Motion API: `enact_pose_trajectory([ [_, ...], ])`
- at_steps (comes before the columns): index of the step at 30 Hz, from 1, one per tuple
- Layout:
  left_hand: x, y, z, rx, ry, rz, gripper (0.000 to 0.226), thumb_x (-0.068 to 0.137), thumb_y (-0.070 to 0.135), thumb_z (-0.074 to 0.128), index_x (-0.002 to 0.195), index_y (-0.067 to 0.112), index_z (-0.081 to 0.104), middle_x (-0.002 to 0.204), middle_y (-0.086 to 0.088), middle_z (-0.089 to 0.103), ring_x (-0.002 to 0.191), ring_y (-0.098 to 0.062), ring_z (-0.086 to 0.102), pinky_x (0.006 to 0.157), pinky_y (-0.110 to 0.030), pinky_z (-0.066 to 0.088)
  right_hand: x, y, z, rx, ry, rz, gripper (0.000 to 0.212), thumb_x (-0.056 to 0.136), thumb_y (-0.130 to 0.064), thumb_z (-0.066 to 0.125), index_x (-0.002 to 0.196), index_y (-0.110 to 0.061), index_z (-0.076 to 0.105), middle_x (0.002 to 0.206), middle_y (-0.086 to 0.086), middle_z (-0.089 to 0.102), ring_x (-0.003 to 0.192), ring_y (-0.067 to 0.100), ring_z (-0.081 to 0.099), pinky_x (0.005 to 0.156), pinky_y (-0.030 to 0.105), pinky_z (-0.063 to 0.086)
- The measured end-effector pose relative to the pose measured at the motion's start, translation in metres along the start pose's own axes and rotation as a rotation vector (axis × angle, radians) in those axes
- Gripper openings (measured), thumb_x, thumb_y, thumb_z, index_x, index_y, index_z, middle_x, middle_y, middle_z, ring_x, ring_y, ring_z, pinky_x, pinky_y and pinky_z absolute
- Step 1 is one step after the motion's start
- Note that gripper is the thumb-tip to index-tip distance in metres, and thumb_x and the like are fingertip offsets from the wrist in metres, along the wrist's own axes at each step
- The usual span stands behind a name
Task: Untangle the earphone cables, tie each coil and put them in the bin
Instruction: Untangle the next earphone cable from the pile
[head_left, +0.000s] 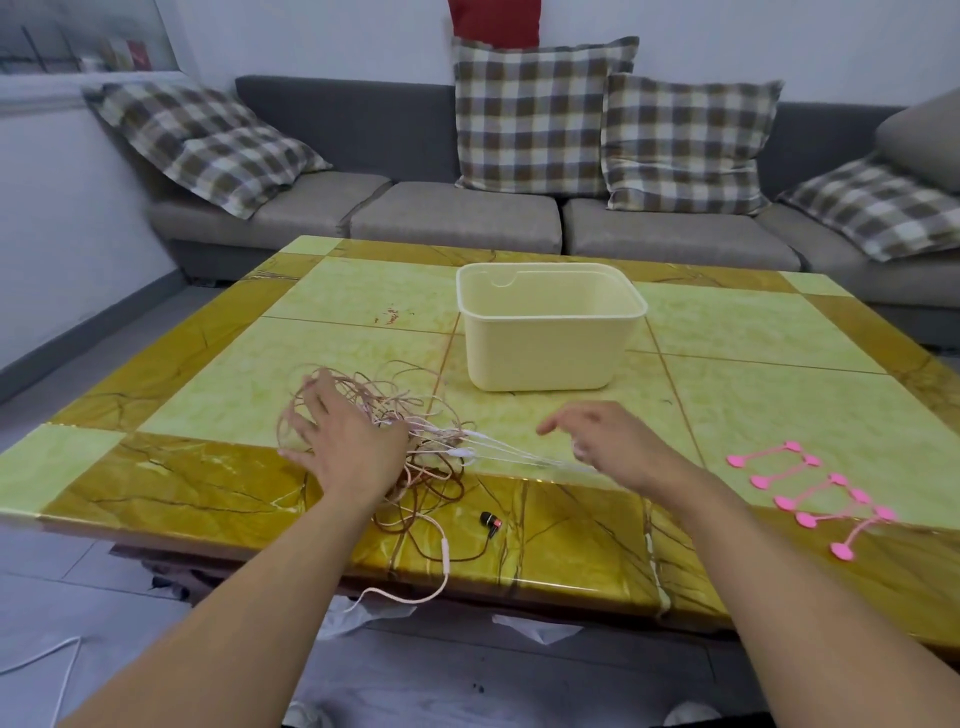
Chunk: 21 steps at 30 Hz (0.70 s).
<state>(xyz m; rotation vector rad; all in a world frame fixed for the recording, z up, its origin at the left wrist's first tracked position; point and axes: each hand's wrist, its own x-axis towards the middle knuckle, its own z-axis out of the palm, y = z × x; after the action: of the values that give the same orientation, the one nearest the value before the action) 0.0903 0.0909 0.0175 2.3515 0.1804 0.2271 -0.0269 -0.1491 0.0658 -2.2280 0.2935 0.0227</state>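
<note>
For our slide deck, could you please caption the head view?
Left hand presses tangled earphone cables; right hand pulls strands taut, bin and pink ties waiting.

From my seat the table (753, 338) reads as polished stone-look tile, glossy, with pale green panels framed in veined amber and light glinting along its near edge. The bin (545, 353) looks like smooth cream plastic with a soft, matt sheen. The earphone cables (415, 410) appear as thin rubbery cord in pinkish and brown tones, ending in a shiny black earbud (490, 521). The cable ties (810, 488) look like soft pink silicone or rubber, matt. Behind, I see a sofa (457, 215) in coarse grey woven cloth, carrying checked fabric cushions (530, 114).
</note>
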Motion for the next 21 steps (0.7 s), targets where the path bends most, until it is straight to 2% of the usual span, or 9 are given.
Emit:
enact_pose_trajectory([
  [1, -0.002, 0.0, 0.001, 0.005, -0.016, 0.016, 0.102, 0.081, 0.031, 0.075, 0.159, 0.02, 0.01, 0.168, -0.007, 0.016, 0.155, -0.035, -0.003, 0.118, -0.067, -0.006, 0.001, 0.004, 0.006, -0.174, -0.034, 0.03, 0.03, 0.096, -0.057, 0.052, 0.108, -0.038, 0.071, 0.082, -0.022, 0.06, 0.075, 0.002, 0.058, 0.069, 0.027, 0.045],
  [3, -0.004, -0.001, 0.001, 0.023, -0.028, 0.055, 0.086, 0.081, 0.03, 0.069, 0.154, 0.023, 0.025, 0.16, -0.005, 0.036, 0.156, -0.031, 0.003, 0.118, -0.066, -0.01, 0.002, 0.01, 0.019, -0.376, -0.07, 0.061, 0.043, 0.083, -0.07, 0.062, 0.116, -0.043, 0.068, 0.082, -0.021, 0.057, 0.083, 0.005, 0.062, 0.072, 0.031, 0.047],
  [6, -0.006, -0.003, -0.003, 0.035, -0.014, 0.098, 0.047, 0.081, 0.033, 0.067, 0.126, 0.029, 0.054, 0.129, 0.007, 0.06, 0.147, -0.027, 0.029, 0.119, -0.065, -0.009, 0.006, 0.008, 0.033, -0.413, -0.009, 0.027, 0.041, 0.084, -0.06, 0.069, 0.12, -0.041, 0.067, 0.08, -0.015, 0.06, 0.08, 0.006, 0.061, 0.069, 0.029, 0.048],
  [9, -0.009, 0.001, -0.01, -0.014, 0.05, 0.113, 0.017, 0.081, 0.03, 0.068, 0.096, 0.03, 0.059, 0.104, 0.011, 0.062, 0.131, -0.026, 0.043, 0.12, -0.061, -0.008, 0.01, -0.002, 0.044, -0.404, 0.118, -0.126, 0.039, 0.084, -0.051, 0.075, 0.119, -0.039, 0.066, 0.092, -0.014, 0.059, 0.086, 0.006, 0.055, 0.073, 0.03, 0.047],
  [12, -0.011, 0.005, -0.014, -0.031, 0.16, 0.155, 0.014, 0.083, 0.027, 0.069, 0.09, 0.03, 0.058, 0.105, 0.012, 0.056, 0.129, -0.026, 0.043, 0.122, -0.057, -0.005, 0.015, -0.015, 0.063, -0.314, 0.078, -0.248, 0.038, 0.084, -0.049, 0.076, 0.119, -0.039, 0.066, 0.1, -0.017, 0.058, 0.094, 0.004, 0.051, 0.087, 0.032, 0.049],
  [14, -0.01, 0.004, -0.016, -0.057, 0.207, 0.221, 0.015, 0.084, 0.02, 0.069, 0.091, 0.029, 0.059, 0.105, 0.011, 0.053, 0.127, -0.025, 0.045, 0.124, -0.054, 0.006, 0.017, -0.019, 0.077, -0.332, 0.02, -0.24, 0.042, 0.087, -0.051, 0.073, 0.126, -0.039, 0.064, 0.11, -0.016, 0.061, 0.105, 0.007, 0.053, 0.093, 0.034, 0.049],
  [17, -0.011, 0.001, -0.016, -0.158, 0.102, 0.335, 0.013, 0.084, 0.015, 0.068, 0.088, 0.027, 0.063, 0.09, 0.015, 0.059, 0.103, -0.019, 0.057, 0.096, -0.04, 0.045, 0.022, -0.016, 0.094, -0.449, 0.01, -0.213, 0.044, 0.093, -0.047, 0.067, 0.134, -0.035, 0.06, 0.118, -0.007, 0.067, 0.115, 0.018, 0.058, 0.092, 0.037, 0.051],
  [19, -0.013, -0.001, -0.013, -0.15, -0.047, 0.396, 0.01, 0.084, 0.021, 0.069, 0.085, 0.03, 0.064, 0.082, 0.017, 0.063, 0.083, -0.009, 0.061, 0.071, -0.028, 0.046, 0.025, -0.017, 0.099, -0.465, 0.027, -0.196, 0.04, 0.094, -0.049, 0.064, 0.132, -0.037, 0.059, 0.11, -0.004, 0.07, 0.108, 0.022, 0.062, 0.083, 0.035, 0.05],
  [21, -0.016, -0.003, -0.009, -0.081, -0.139, 0.422, 0.006, 0.084, 0.031, 0.071, 0.088, 0.031, 0.066, 0.082, 0.018, 0.065, 0.077, -0.003, 0.06, 0.065, -0.027, 0.046, 0.026, -0.02, 0.102, -0.458, 0.052, -0.196, 0.04, 0.096, -0.05, 0.061, 0.133, -0.04, 0.052, 0.102, -0.002, 0.071, 0.1, 0.024, 0.064, 0.076, 0.035, 0.048],
])
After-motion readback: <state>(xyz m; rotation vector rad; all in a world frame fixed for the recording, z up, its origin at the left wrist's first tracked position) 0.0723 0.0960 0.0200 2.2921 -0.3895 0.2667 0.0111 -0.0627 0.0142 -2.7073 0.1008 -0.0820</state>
